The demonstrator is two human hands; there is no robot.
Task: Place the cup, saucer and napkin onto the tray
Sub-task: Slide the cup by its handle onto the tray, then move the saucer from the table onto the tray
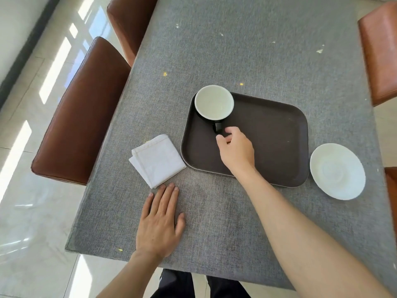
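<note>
A cup [213,103], black outside and white inside, stands upright in the far left corner of the dark brown tray [268,134], its handle pointing toward me. My right hand [236,150] hovers over the tray just behind the handle, fingers curled and slightly apart, holding nothing. A folded white napkin [158,160] lies on the table left of the tray. My left hand [160,221] rests flat on the tablecloth, fingertips just short of the napkin. The white saucer [337,171] sits on the table to the right of the tray.
The table [236,50] wears a grey cloth with small specks. Brown leather chairs stand along the left side [83,112] and the right side [380,50]. A shiny tiled floor lies to the left.
</note>
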